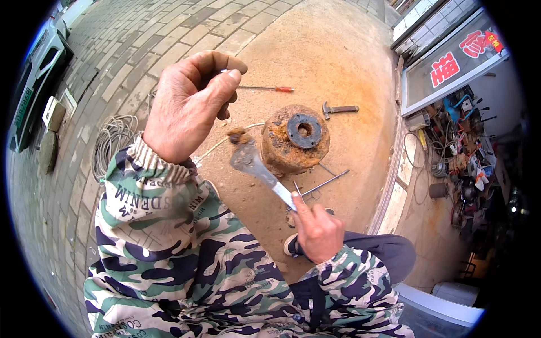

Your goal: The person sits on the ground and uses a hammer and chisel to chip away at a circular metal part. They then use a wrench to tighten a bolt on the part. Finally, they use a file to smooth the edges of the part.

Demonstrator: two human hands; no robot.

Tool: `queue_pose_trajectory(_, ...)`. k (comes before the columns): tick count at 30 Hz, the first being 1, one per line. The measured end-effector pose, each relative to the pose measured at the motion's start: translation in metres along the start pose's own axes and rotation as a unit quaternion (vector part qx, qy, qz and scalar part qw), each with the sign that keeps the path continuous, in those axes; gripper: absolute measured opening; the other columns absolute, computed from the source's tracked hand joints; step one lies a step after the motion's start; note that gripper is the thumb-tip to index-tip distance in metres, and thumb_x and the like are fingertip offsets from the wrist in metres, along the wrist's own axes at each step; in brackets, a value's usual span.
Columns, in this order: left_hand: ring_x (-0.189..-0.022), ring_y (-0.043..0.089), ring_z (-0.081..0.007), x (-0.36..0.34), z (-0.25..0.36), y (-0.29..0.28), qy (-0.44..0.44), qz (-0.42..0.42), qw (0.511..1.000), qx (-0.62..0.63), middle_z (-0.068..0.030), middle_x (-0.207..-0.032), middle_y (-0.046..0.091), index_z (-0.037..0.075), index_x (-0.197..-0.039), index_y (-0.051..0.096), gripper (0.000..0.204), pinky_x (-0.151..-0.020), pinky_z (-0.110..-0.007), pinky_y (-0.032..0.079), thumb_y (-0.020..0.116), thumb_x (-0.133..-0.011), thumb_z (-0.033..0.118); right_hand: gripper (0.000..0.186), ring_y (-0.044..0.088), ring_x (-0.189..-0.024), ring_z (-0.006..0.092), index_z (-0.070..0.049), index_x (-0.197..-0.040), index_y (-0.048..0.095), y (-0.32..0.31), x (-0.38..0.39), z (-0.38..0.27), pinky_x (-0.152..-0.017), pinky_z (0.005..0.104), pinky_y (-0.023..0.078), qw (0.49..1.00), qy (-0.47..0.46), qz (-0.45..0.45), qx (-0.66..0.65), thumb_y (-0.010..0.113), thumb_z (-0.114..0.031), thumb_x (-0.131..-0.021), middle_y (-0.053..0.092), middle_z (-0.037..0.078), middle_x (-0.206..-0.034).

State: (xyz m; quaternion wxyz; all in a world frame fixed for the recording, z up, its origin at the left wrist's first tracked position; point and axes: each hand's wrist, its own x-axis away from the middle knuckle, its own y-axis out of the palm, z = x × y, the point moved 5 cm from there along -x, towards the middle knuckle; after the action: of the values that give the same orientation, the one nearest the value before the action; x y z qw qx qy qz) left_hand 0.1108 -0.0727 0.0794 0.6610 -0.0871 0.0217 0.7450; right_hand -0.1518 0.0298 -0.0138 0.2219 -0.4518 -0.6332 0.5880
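My left hand [189, 104] is raised at upper left, fingers curled and pinched on something too hidden to name. My right hand [318, 231] grips a large metal wrench [259, 172], angled up to the left, with a brown rusty lump [236, 135] at its head, blurred. Just beyond the wrench sits a round rusty metal housing [290, 158] topped by a dark flanged ring [314, 131] with a hole in its middle. A hammer [341, 108] and a red-handled screwdriver [282, 89] lie behind it; thin metal bars [329, 183] lie in front, near my foot [291, 245].
A coiled cable [107, 143] lies on brick paving [197, 31] at left, near a parked vehicle [39, 84] and stone blocks [53, 118]. At right, beside a framed glass panel [420, 93], tools and clutter [456, 146] are piled in a doorway. A pale bin [453, 293] stands lower right.
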Motion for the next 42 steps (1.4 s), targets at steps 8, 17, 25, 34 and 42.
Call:
queue_pose_trajectory(8,-0.063,0.055,-0.0054,0.008,0.012,-0.011,0.013,0.015,1.000,-0.004,0.0004,-0.074,0.060,-0.002,-0.110,0.067,0.025,-0.058,-0.021,0.048,0.063,-0.098,0.019,0.037,0.074,-0.086,0.0321,0.004,-0.122,0.067,-0.030,0.042,0.010,-0.076,0.0343,0.057,0.944,0.212,-0.026,-0.251,0.071,-0.001,-0.085,0.072,0.024,-0.100)
queue_pose_trajectory(17,-0.064,0.055,-0.0051,0.012,0.009,-0.010,0.046,0.012,0.999,0.009,0.0013,-0.075,0.060,-0.002,-0.109,0.067,0.025,-0.057,-0.020,0.048,0.064,-0.098,0.021,0.040,0.072,-0.091,0.0219,0.007,-0.130,0.059,-0.005,0.021,-0.002,-0.080,0.0324,0.054,0.900,0.312,-0.075,-0.294,0.064,-0.005,-0.093,0.071,0.024,-0.105)
queue_pose_trajectory(25,-0.065,0.055,-0.0040,0.019,0.016,-0.012,0.043,0.015,0.999,0.007,0.0016,-0.075,0.060,-0.002,-0.108,0.067,0.024,-0.057,-0.019,0.047,0.065,-0.097,0.019,0.049,0.069,-0.075,0.0417,-0.003,-0.140,0.053,0.041,0.004,-0.044,-0.064,0.0429,0.054,0.953,0.221,-0.016,-0.206,0.065,-0.011,-0.093,0.069,0.025,-0.098)
queue_pose_trajectory(34,-0.064,0.055,-0.0042,0.020,0.018,-0.018,0.061,0.023,0.998,-0.025,0.0013,-0.076,0.061,-0.003,-0.110,0.067,0.025,-0.057,-0.019,0.047,0.064,-0.098,0.019,0.042,0.072,-0.097,0.0374,0.003,-0.131,0.059,0.020,0.031,-0.047,-0.081,0.0367,0.056,0.930,0.224,-0.062,-0.286,0.066,-0.004,-0.091,0.069,0.027,-0.109)
queue_pose_trajectory(42,-0.067,0.056,-0.0040,0.024,0.027,-0.029,0.072,0.037,0.995,-0.060,-0.0005,-0.078,0.064,-0.005,-0.106,0.067,0.019,-0.060,-0.019,0.047,0.063,-0.097,0.012,0.043,0.069,-0.094,0.0180,0.007,-0.135,0.055,0.033,0.046,-0.015,-0.085,0.0302,0.054,0.840,0.377,-0.029,-0.388,0.064,-0.003,-0.094,0.072,0.015,-0.108)
